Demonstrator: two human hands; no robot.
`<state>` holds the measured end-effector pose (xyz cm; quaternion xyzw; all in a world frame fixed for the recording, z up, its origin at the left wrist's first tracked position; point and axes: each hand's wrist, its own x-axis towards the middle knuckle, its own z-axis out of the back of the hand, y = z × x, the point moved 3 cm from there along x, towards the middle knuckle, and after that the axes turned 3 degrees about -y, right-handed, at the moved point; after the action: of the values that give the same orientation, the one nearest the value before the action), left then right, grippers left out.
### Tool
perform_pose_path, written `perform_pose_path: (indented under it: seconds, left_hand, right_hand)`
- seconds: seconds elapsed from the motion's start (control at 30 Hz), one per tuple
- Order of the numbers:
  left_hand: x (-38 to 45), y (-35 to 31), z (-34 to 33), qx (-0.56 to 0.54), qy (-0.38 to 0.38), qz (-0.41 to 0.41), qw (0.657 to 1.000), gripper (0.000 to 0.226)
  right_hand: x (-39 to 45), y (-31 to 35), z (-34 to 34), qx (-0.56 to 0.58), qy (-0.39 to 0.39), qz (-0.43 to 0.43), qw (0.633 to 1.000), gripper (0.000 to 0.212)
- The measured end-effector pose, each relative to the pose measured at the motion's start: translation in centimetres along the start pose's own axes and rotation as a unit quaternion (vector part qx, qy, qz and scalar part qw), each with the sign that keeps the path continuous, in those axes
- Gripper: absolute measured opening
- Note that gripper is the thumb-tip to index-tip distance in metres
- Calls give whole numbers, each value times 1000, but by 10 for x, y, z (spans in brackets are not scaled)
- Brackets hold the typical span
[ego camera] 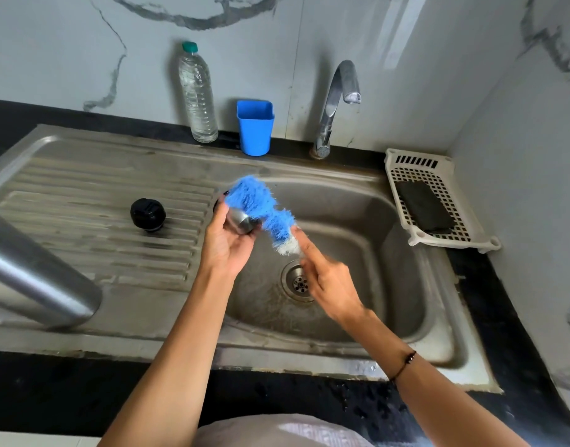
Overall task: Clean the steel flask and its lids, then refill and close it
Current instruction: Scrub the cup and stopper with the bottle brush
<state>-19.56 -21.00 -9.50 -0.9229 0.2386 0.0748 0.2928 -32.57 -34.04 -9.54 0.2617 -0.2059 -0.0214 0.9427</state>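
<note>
My left hand [225, 243] grips a steel lid [240, 220] over the left rim of the sink bowl. A fluffy blue cloth [261, 206] drapes over the lid and hangs down to the right. My right hand [325, 279] is beside the cloth's lower end, index finger stretched out and touching it; whether the other fingers pinch it is unclear. The steel flask [35, 279] lies tilted on the drainboard at the far left. A black inner lid [147, 215] stands on the drainboard ridges.
The steel sink [390, 285] has a drain [299, 282] under my right hand and a tap [337, 101] behind. A water bottle [197, 95] and blue cup [254, 127] stand at the back wall. A white basket [416, 175] with a dark scrub pad sits right.
</note>
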Motion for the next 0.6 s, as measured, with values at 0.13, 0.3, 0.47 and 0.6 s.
perform_pose_path:
  seconds: [0.13,0.3,0.47,0.6]
  left_hand:
    - [-1,1,3,-75,-16,6,997,36]
    - [3,-3,-2,-32,-17,-13,999,29]
    - [0,-6,-3,-71,-39,-6,997,51]
    - [3,-4,0,-27,-30,1,999,48]
  right_hand:
    - [11,-7,6,-4,-16,-24,1000,64]
    - [3,7,3,-29,1,38,999,53]
    - [6,-13,4,-12,-31,-27,999,65]
    - [0,0,5,5,-26,34,999,56]
